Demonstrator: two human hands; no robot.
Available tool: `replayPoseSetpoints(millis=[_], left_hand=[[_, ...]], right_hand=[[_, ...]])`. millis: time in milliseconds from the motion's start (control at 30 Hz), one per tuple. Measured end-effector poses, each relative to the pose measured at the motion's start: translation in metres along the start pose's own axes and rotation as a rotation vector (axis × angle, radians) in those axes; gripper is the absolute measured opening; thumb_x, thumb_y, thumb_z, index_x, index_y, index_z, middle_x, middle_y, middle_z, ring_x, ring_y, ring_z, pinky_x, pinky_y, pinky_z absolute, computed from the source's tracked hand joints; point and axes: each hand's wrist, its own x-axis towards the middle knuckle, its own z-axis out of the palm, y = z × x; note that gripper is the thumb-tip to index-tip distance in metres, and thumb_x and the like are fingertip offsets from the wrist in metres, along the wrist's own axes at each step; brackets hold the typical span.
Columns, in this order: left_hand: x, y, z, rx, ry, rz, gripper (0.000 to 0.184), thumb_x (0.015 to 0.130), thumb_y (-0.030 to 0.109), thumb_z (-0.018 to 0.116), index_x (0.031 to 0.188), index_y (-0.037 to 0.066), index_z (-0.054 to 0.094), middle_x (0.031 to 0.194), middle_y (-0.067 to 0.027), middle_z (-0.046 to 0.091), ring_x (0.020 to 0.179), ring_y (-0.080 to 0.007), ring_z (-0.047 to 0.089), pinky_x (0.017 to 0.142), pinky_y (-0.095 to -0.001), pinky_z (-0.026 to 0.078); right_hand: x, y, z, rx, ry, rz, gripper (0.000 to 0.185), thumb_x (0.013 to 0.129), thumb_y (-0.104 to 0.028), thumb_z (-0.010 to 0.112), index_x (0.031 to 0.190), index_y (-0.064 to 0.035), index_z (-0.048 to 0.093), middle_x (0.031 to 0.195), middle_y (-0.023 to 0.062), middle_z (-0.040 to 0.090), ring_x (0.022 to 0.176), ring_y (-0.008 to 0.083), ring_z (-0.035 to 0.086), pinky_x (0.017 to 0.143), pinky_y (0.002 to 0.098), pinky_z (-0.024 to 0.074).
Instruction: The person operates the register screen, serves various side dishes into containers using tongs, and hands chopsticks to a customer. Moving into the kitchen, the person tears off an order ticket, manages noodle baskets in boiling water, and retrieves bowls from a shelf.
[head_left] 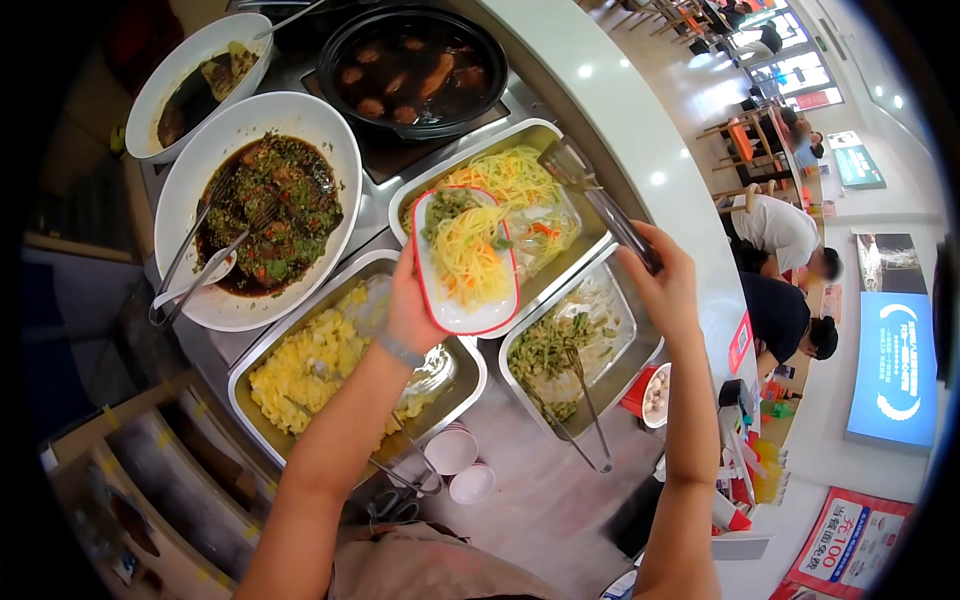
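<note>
My left hand grips the edge of a small white plate with a red rim. Yellow-green shreds and some darker green vegetable are heaped on it. Metal tongs are in my closed right hand, their tips over the right end of a steel tray. That tray, partly covered by the plate, holds more shredded vegetables with orange bits. Just below is another steel tray with chopped greens and its own tongs.
A steel tray of yellow egg-like pieces lies left, near stacked small bowls. Further back are a white bowl of dark sauced food with utensils, another white bowl and a black pot. Seated people are beyond the counter.
</note>
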Motion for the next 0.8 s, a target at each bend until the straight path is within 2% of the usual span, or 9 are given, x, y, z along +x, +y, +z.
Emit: replayPoseSetpoints(millis=[33, 100, 133, 233, 300, 500, 600, 700, 800], left_hand=[[-0.005, 0.001, 0.0, 0.005, 0.009, 0.011, 0.051, 0.094, 0.04, 0.036, 0.131, 0.006, 0.041, 0.132, -0.0111, 0.047, 0.119, -0.0274, 0.047, 0.101, -0.0429, 0.037], [-0.014, 0.003, -0.002, 0.011, 0.033, 0.013, 0.05, 0.094, 0.04, 0.037, 0.13, 0.006, 0.042, 0.132, -0.011, 0.047, 0.119, -0.0272, 0.047, 0.101, -0.0425, 0.037], [-0.017, 0.005, -0.003, -0.008, 0.046, 0.018, 0.05, 0.095, 0.04, 0.036, 0.131, 0.006, 0.042, 0.132, -0.011, 0.046, 0.119, -0.0278, 0.047, 0.101, -0.043, 0.037], [-0.021, 0.011, -0.006, -0.01, 0.083, 0.039, 0.048, 0.095, 0.039, 0.035, 0.13, 0.007, 0.042, 0.132, -0.0107, 0.047, 0.118, -0.0276, 0.047, 0.101, -0.0428, 0.037], [-0.025, 0.014, -0.004, -0.007, 0.074, 0.066, 0.047, 0.095, 0.038, 0.035, 0.13, 0.007, 0.043, 0.132, -0.0102, 0.047, 0.117, -0.027, 0.048, 0.1, -0.0417, 0.038], [-0.025, 0.022, -0.001, 0.04, 0.023, 0.108, 0.047, 0.096, 0.037, 0.035, 0.13, 0.006, 0.043, 0.131, -0.0094, 0.047, 0.117, -0.0262, 0.048, 0.1, -0.0404, 0.039], [-0.021, 0.025, -0.004, 0.032, 0.001, 0.087, 0.047, 0.096, 0.038, 0.034, 0.13, 0.007, 0.042, 0.133, -0.009, 0.046, 0.119, -0.0255, 0.046, 0.101, -0.0407, 0.036], [-0.018, 0.026, -0.004, 0.001, -0.017, 0.081, 0.046, 0.096, 0.038, 0.034, 0.13, 0.007, 0.043, 0.132, -0.0088, 0.047, 0.119, -0.0253, 0.046, 0.101, -0.0407, 0.037], [-0.014, 0.027, -0.01, -0.009, 0.026, 0.099, 0.046, 0.096, 0.038, 0.034, 0.129, 0.007, 0.044, 0.131, -0.0089, 0.048, 0.118, -0.0252, 0.047, 0.101, -0.0408, 0.037]], right_hand=[[0.008, 0.008, 0.005, 0.002, 0.002, 0.002, 0.036, 0.077, -0.015, 0.07, 0.106, 0.0018, 0.059, 0.082, 0.0088, 0.064, 0.068, 0.0134, 0.06, 0.064, 0.0267, 0.0472], [0.022, 0.02, 0.012, -0.357, -0.16, 0.009, 0.039, 0.074, -0.021, 0.071, 0.105, -0.0002, 0.06, 0.087, 0.0101, 0.063, 0.066, 0.0225, 0.062, 0.066, 0.0334, 0.0485], [0.03, 0.03, 0.013, -0.463, -0.255, 0.034, 0.047, 0.071, -0.026, 0.072, 0.11, -0.0037, 0.057, 0.094, 0.0098, 0.061, 0.075, 0.0282, 0.062, 0.071, 0.0384, 0.0484], [0.055, 0.065, 0.019, -0.714, -0.327, -0.171, 0.056, 0.071, -0.027, 0.071, 0.119, -0.0064, 0.051, 0.1, 0.0093, 0.058, 0.087, 0.03, 0.059, 0.072, 0.0387, 0.0475], [0.07, 0.074, 0.025, -0.737, -0.381, -0.141, 0.063, 0.07, -0.028, 0.072, 0.124, -0.0088, 0.046, 0.105, 0.0099, 0.056, 0.094, 0.032, 0.057, 0.075, 0.0406, 0.0471], [0.082, 0.078, 0.047, -0.579, -0.378, -0.101, 0.045, 0.072, -0.029, 0.071, 0.108, -0.0048, 0.059, 0.096, 0.0095, 0.062, 0.09, 0.0296, 0.06, 0.074, 0.0395, 0.0485], [0.075, 0.087, 0.054, -0.478, -0.423, -0.008, 0.035, 0.074, -0.025, 0.069, 0.099, -0.0008, 0.064, 0.083, 0.0098, 0.065, 0.077, 0.0261, 0.063, 0.068, 0.0362, 0.0495], [0.055, 0.089, 0.059, 0.114, -0.582, 0.348, 0.033, 0.079, -0.02, 0.067, 0.101, 0.0035, 0.064, 0.074, 0.0046, 0.064, 0.059, 0.0088, 0.057, 0.05, 0.0246, 0.0451], [0.042, 0.084, 0.06, 0.288, -0.628, 0.517, 0.03, 0.082, -0.021, 0.066, 0.1, 0.0022, 0.065, 0.073, 0.0032, 0.064, 0.056, 0.0064, 0.056, 0.047, 0.0212, 0.0431]])
